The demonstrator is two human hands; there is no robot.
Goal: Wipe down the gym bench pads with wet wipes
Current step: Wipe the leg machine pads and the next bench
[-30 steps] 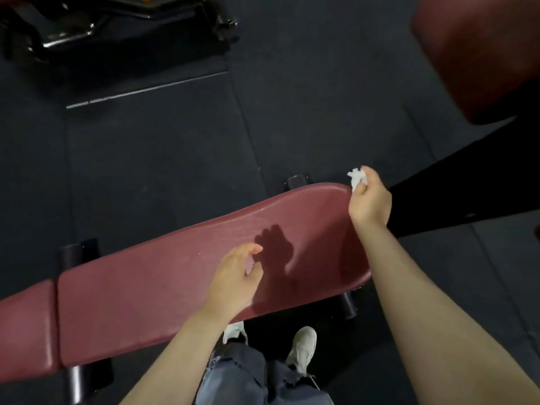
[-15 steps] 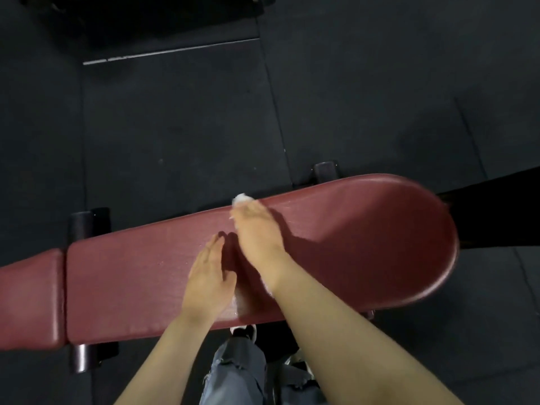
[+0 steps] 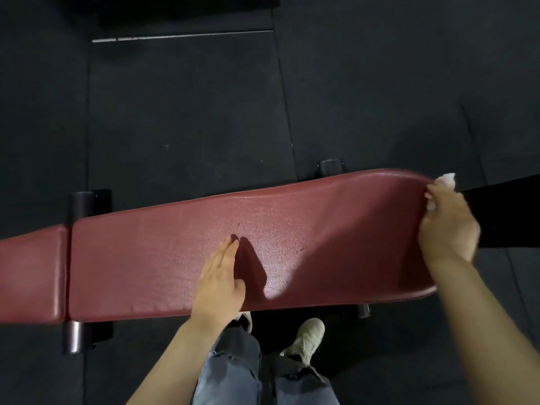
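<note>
Two pads in view, both dark red: the long bench pad [image 3: 292, 244] runs across in front of me, and a shorter seat pad [image 3: 29, 273] butts up to it past my left hand, with a narrow gap between them. My right hand [image 3: 448, 226] is at the long pad's rounded far end, fingers curled round a scrunched white wet wipe [image 3: 445, 181], which sits right on the pad's edge; bits of it stick out above and beside my fingers. My left hand [image 3: 220, 280] lies flat on the pad's near half, fingers straight and together, holding nothing, well apart from the right one. Surface next to my left hand looks a bit shiny. Below my wrists I can see jeans [image 3: 233, 372] and a pale sneaker [image 3: 308, 336] on the black rubber floor [image 3: 181, 112]. Black frame tubes [image 3: 83, 203] poke out from under the pad, beyond and below my left hand.
</note>
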